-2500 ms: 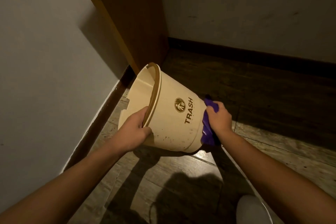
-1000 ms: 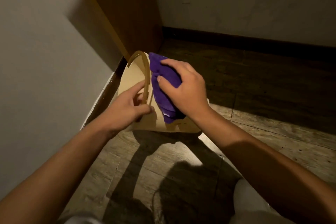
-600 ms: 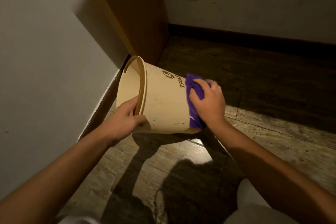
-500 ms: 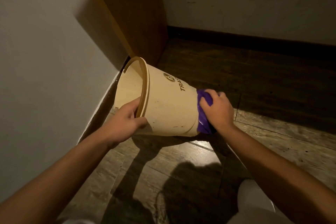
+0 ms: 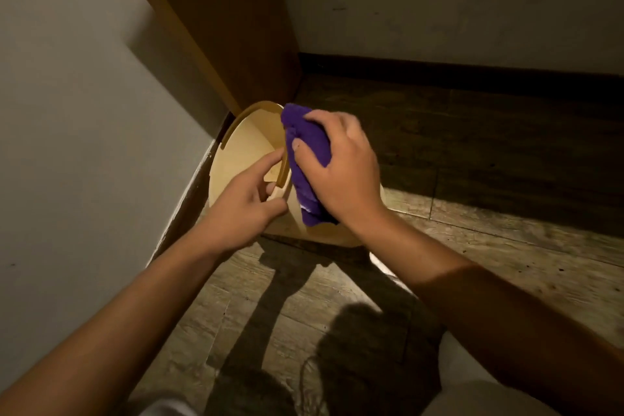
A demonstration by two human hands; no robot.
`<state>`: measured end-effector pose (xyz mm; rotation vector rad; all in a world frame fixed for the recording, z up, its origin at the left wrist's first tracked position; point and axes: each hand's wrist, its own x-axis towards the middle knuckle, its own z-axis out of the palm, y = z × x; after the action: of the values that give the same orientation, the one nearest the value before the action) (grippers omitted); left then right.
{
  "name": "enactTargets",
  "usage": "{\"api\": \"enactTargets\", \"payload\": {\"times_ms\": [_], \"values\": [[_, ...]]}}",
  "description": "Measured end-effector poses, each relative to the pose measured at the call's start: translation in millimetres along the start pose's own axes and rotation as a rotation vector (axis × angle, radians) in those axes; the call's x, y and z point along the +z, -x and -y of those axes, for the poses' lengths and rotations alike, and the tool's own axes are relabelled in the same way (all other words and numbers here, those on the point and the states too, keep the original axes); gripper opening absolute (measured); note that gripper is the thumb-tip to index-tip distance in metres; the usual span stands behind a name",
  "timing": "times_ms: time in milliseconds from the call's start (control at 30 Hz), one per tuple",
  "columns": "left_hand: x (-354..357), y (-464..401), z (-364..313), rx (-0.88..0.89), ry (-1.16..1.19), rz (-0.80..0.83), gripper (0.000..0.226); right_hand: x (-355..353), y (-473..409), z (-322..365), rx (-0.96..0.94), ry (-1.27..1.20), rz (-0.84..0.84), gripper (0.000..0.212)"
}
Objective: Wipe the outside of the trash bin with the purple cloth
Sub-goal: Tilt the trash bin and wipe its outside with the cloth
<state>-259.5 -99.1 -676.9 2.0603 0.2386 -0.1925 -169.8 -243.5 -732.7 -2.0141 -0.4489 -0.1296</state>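
Cream plastic trash bin point(image 5: 241, 159) lay tilted on the wooden floor point(image 5: 472, 246), its lettering hidden. Left hand point(image 5: 243, 206) pinched its rim; right hand point(image 5: 341, 169) pressed the purple cloth point(image 5: 305, 159) against its side.

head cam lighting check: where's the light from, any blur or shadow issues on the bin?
Head view: dim, warm light from behind the person, arm and head shadows falling on the floor; trash bin lit and readable; purple cloth and right hand slightly soft; left hand sharp; far floor nearly black; wide-angle bends the walls.
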Motion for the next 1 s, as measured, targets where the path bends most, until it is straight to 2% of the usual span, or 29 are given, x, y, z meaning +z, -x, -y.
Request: {"api": "enactTargets", "payload": {"times_ms": [133, 333, 400, 500, 600, 733, 833, 900, 1000], "values": [[-8, 6, 4, -0.038, 0.055, -0.035, 0.068, 16, 18, -41, 0.023, 0.208, -0.016, 0.045], [-10, 12, 11, -0.069, -0.066, -0.029, 0.069, 8, 51, -153, 0.476, 0.353, 0.257, 0.043], [-10, 12, 9, -0.077, -0.091, -0.032, 0.067, 2, 60, -169, 0.537, 0.354, 0.301, 0.044], [-11, 7, 4, -0.047, -0.14, -0.048, 0.057, -12, 48, -166, 0.563, 0.326, 0.247, 0.046], [-11, 2, -3, -0.011, -0.17, 0.006, 0.058, -28, 17, -128, 0.453, 0.153, 0.114, 0.045], [-9, -6, -8, 0.021, -0.143, 0.009, 0.051, -33, -16, -41, 0.148, -0.022, 0.039, 0.045], [-8, -9, -11, -0.001, 0.154, -0.023, 0.042, -19, -6, 4, 0.013, 0.067, 0.1, 0.051], [-11, -8, -10, -0.01, 0.299, -0.016, 0.042, -7, 10, 7, -0.06, 0.178, 0.121, 0.054], [-21, 0, -2, -0.047, 0.315, 0.019, 0.044, -1, 22, -16, -0.063, 0.207, 0.073, 0.052]]}}
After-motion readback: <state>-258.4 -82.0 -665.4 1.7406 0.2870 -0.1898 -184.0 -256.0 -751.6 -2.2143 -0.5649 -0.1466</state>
